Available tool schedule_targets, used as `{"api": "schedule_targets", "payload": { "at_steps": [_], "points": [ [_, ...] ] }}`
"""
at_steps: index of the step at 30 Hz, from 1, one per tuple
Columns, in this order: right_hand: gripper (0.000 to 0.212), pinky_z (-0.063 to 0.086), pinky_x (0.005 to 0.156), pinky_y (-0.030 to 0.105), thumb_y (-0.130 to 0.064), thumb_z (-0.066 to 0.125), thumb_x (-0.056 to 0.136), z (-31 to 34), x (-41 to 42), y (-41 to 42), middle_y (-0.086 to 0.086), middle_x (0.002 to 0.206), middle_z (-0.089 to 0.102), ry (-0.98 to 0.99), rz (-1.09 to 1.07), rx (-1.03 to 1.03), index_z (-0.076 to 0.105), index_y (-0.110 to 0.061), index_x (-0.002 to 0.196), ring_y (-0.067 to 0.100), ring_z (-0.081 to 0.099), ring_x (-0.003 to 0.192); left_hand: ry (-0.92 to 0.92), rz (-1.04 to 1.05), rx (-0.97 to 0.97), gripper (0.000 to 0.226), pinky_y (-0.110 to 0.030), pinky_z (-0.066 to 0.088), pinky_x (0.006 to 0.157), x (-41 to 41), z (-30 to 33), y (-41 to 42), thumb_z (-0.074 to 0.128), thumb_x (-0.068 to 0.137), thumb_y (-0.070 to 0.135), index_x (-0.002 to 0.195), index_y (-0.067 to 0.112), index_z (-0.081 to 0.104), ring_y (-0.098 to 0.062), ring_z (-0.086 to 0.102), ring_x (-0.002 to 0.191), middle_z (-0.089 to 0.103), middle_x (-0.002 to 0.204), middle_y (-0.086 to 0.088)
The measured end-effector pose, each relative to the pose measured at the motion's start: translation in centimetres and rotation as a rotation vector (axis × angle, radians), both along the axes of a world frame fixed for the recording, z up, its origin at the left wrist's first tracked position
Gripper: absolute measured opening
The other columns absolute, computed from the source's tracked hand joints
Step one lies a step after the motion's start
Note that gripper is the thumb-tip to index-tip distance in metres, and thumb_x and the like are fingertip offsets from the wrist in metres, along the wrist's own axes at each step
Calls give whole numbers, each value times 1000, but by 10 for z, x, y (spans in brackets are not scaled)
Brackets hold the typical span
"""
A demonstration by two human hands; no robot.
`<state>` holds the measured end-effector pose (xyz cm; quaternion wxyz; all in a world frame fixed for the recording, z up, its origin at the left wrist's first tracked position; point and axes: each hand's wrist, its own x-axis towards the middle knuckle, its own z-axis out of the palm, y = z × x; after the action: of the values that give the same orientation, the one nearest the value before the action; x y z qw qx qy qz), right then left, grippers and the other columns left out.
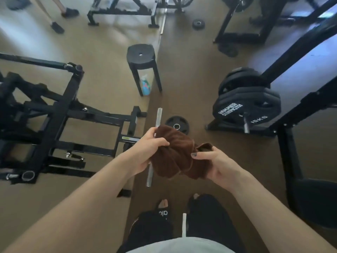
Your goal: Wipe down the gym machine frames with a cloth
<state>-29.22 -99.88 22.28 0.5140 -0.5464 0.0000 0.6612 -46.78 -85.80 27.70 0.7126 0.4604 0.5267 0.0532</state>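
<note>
Head view: we are holding the brown cloth bunched between both hands, left hand gripping one end, right hand pinching the other, probably folding it into a pad before reaching the black machine frame at our left.

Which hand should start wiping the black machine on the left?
Probably the left hand: it already grips the brown cloth and is nearer that machine frame. The right hand is farther away.
</note>
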Motion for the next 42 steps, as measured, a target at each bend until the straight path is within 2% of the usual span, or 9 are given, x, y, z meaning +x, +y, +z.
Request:
{"api": "schedule_targets", "payload": {
  "at_steps": [6, 10, 13, 16, 23, 28, 31, 35, 42],
  "points": [
    [103, 55, 99, 58, -17, 98, 46, -8, 116, 139, 9, 132, 65, -220, 152, -54, 50, -22, 136, 35, 66, 116, 62, 9, 38, 46, -36, 55, 89, 104, -11, 114, 59, 100, 11, 137, 34, 42, -20, 62, 112, 61, 127, 1],
    [131, 54, 101, 55, -29, 104, 30, -9, 172, 233, 6, 136, 62, -233, 317, -26, 41, -28, 145, 33, 66, 118, 77, 119, 59, 50, -47, 50, 106, 156, -24, 177, 60, 101, 15, 141, 35, 39, -23, 58, 122, 56, 134, 3],
    [121, 56, 98, 55, -27, 99, 34, -9, 201, 295, 5, 133, 62, -330, 386, -74, 44, -28, 142, 32, 66, 115, 75, 238, 18, 45, -51, 48, 108, 177, -25, 218, 62, 100, 13, 133, 37, 42, -25, 60, 121, 57, 134, 0],
    [101, 58, 94, 53, -20, 96, 42, -11, 224, 355, 5, 127, 65, -377, 431, -78, 51, -28, 132, 31, 69, 110, 61, 309, 3, 50, -51, 49, 108, 190, -28, 264, 62, 100, 14, 141, 34, 41, -26, 60, 120, 57, 133, 0],
    [87, 50, 107, 51, -10, 89, 69, -24, 253, 489, -3, 132, 60, -651, 573, -9, 46, -29, 143, 25, 59, 121, 38, 364, -21, 55, -54, 51, 105, 214, -64, 378, 63, 97, 11, 143, 30, 39, -28, 60, 124, 56, 138, -2],
    [88, 54, 102, 50, -12, 89, 58, -29, 269, 588, -3, 124, 65, -726, 661, -44, 50, -30, 135, 26, 63, 114, 32, 455, -18, 50, -50, 54, 101, 233, -78, 452, 60, 95, 2, 134, 29, 43, -25, 63, 120, 61, 132, -2],
    [78, 55, 98, 50, -6, 87, 64, -37, 281, 663, -3, 118, 67, -739, 735, -39, 53, -30, 130, 26, 65, 109, 76, 525, 13, 48, -51, 54, 101, 248, -89, 511, 60, 92, 3, 126, 33, 44, -24, 63, 117, 62, 128, -1],
    [70, 55, 98, 52, -6, 86, 69, -75, 300, 775, -1, 116, 68, -755, 873, -33, 55, -27, 129, 26, 66, 108, 174, 621, 25, 42, -48, 51, 104, 274, -123, 605, 62, 91, 6, 121, 28, 41, -22, 61, 116, 62, 126, -1],
    [65, 55, 100, 48, -4, 82, 80, -174, 325, 967, 2, 125, 63, -761, 1072, -69, 51, -22, 134, 28, 63, 114, 336, 772, -46, 44, -46, 49, 106, 326, -224, 768, 62, 93, 16, 133, 27, 47, -23, 59, 117, 60, 132, 1]
  ]
}}
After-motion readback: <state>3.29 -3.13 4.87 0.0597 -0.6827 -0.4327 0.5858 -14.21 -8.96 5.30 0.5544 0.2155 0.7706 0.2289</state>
